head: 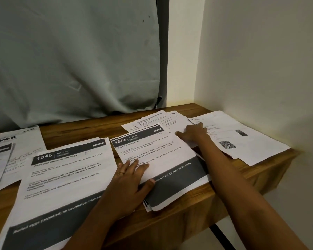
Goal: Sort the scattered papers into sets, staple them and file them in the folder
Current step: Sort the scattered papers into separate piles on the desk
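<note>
Sheet 1345 (65, 168) lies left of sheet 1573 (157, 159) on the desk (242, 177). Left hand (132, 175) presses flat on 1573, fingers straight. Right hand (193, 134) rests, fingers outstretched, on loose papers (148, 121) just behind 1573; QR sheet (246, 143) right of it.

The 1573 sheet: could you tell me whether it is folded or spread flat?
Spread flat: the 1573 sheet lies face up, header to footer showing, the left hand resting on it.

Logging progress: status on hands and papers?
Left hand flat on sheet 1573. Right hand on loose sheets behind it. Nothing blocking either hand.
</note>
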Available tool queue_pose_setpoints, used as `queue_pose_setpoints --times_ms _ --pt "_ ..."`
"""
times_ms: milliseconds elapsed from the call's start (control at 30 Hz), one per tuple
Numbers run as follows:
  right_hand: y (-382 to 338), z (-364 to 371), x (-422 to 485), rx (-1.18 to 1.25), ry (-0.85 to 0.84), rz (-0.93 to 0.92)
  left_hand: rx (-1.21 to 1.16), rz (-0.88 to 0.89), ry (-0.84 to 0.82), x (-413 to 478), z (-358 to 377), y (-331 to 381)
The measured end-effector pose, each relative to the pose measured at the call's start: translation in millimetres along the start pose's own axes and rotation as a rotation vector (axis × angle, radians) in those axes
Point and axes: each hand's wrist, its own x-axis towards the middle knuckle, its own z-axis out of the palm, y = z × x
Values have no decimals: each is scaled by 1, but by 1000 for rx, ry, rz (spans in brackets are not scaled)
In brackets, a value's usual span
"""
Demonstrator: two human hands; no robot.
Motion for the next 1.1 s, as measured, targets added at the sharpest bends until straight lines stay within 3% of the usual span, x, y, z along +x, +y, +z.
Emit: queue_pose_setpoints --times_ms 433,600,700,867,1100 --pt "-4 -1 -2 44 14 -45 -12 -7 -14 -2 -3 1" --pt "4 7 10 339 68 -127 4 -7 -13 -1 -2 2" --pt "0 0 18 392 138 -74 5 -14 -16 -1 -2 2" --pt "-5 -8 40 172 -60 15 -10 -23 -13 0 -1 1" --pt "-1 -15 75 180 -140 46 -13 -37 -40 -1 -3 3"
